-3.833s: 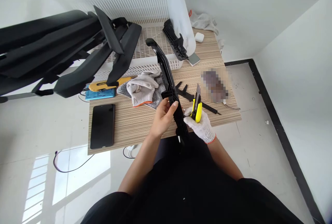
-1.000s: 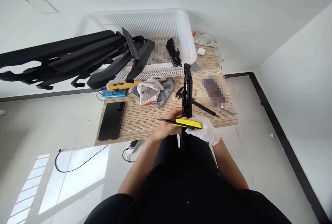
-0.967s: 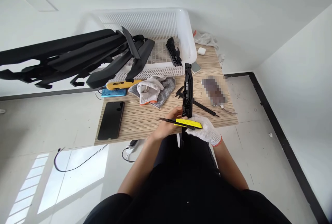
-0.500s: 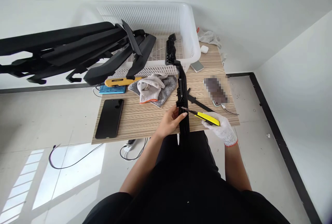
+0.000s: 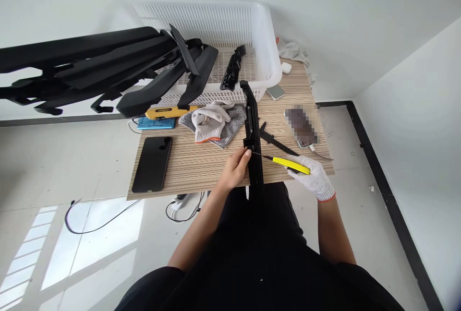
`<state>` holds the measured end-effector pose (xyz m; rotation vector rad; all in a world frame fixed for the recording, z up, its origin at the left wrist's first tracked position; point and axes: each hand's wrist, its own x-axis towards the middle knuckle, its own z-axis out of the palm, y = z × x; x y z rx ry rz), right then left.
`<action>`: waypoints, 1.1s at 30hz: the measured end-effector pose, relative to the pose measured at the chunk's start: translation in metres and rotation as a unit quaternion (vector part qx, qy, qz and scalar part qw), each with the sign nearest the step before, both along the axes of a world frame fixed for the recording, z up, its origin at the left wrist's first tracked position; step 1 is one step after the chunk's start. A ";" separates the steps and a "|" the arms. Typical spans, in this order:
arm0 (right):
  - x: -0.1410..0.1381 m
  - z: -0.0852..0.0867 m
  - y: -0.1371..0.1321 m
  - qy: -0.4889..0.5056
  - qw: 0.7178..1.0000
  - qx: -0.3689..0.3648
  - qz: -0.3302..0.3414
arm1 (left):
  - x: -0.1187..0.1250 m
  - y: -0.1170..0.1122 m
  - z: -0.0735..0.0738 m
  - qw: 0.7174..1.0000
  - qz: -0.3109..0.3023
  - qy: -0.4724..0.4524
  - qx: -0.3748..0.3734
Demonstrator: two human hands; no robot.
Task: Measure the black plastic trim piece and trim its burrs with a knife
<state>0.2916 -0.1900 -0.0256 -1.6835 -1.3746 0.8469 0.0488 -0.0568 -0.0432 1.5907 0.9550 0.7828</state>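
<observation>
The bare left hand (image 5: 236,171) grips a long, ribbed black plastic part (image 5: 252,138) upright over the striped wooden table (image 5: 187,167). The knit-gloved right hand (image 5: 314,179) clasps a yellow utility knife (image 5: 288,164), its blade tip touching the part, whose lower end merges into dark clothing.

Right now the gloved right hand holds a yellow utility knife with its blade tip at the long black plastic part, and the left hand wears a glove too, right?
Not quite. The left hand is bare as it grips the long black plastic part. Only the right hand is gloved, holding the yellow utility knife with its blade tip at the part. The head view shows this.
</observation>
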 end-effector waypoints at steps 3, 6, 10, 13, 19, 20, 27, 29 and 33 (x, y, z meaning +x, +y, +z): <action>0.000 -0.001 0.000 -0.011 1.000 -0.002 0.005 | 0.000 0.001 -0.004 0.992 0.003 -0.085 -0.091; 0.000 -0.001 0.000 -0.004 1.000 -0.014 0.001 | 0.002 0.002 -0.008 0.969 0.033 -0.173 -0.174; -0.001 -0.002 0.000 0.009 0.999 -0.027 -0.017 | 0.006 0.003 -0.008 0.962 0.057 -0.191 -0.188; -0.002 -0.001 0.001 0.012 0.999 -0.024 -0.018 | 0.007 0.002 -0.004 0.963 0.048 -0.193 -0.184; -0.003 0.002 0.003 -0.020 1.000 -0.010 -0.013 | 0.006 0.001 0.000 0.967 0.019 -0.192 -0.168; -0.004 0.001 0.003 -0.019 1.000 -0.011 -0.013 | 0.005 0.001 0.000 0.967 0.013 -0.192 -0.167; -0.007 0.006 0.000 0.063 0.994 -0.032 -0.087 | 0.006 -0.002 -0.002 0.978 -0.093 -0.150 -0.114; -0.009 0.015 0.005 0.132 0.981 -0.062 -0.129 | 0.007 -0.004 -0.002 0.978 -0.121 -0.125 -0.117; -0.021 0.046 0.031 0.184 0.972 -0.005 -0.146 | 0.004 -0.011 -0.002 0.986 -0.105 -0.101 -0.081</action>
